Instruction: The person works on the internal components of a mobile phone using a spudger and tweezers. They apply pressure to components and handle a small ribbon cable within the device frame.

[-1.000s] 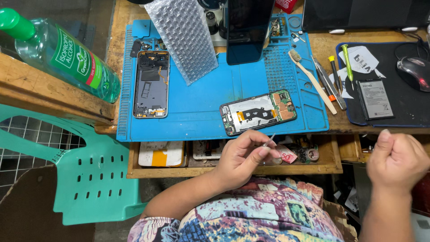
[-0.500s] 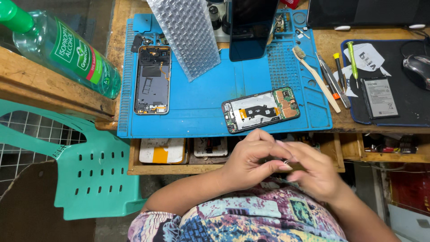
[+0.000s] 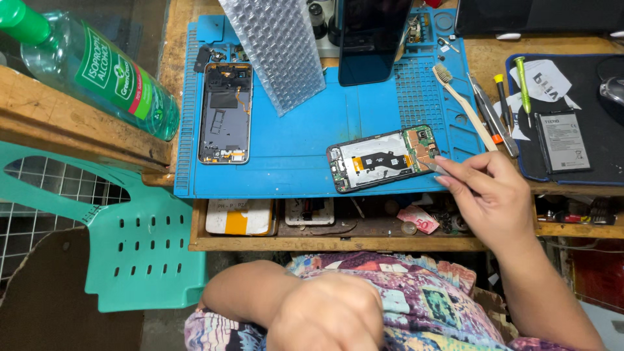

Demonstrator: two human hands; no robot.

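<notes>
1. The right hand (image 3: 494, 195) reaches to the right end of the opened phone (image 3: 383, 158), its thumb and forefinger pressed together on a small thin grey piece (image 3: 434, 166) that touches the phone's edge; what the piece is I cannot tell
2. The opened phone lies face down and slightly tilted on the blue work mat (image 3: 292, 149), near the mat's front edge, with its circuit board and a white plate showing
3. The left hand (image 3: 325, 315) rests low over the lap on patterned cloth, fingers curled in loosely; whether it holds anything I cannot tell
4. A phone back frame (image 3: 225, 112) lies upright on the left part of the mat, well apart from the opened phone
5. A sheet of bubble wrap (image 3: 276, 49) leans across the top of the mat, with a dark phone screen (image 3: 372, 39) just beside it
6. A toothbrush (image 3: 463, 104) lies at the mat's right edge, near tweezers (image 3: 491, 114) and two screwdrivers (image 3: 520, 81)
7. A phone battery (image 3: 564, 142) sits on a black pad (image 3: 604, 149) at the right
8. A clear bottle with a green cap (image 3: 91, 71) lies on a wooden ledge at the left, above a green plastic chair (image 3: 130, 253)
9. An open drawer (image 3: 325, 224) under the mat holds small parts
</notes>
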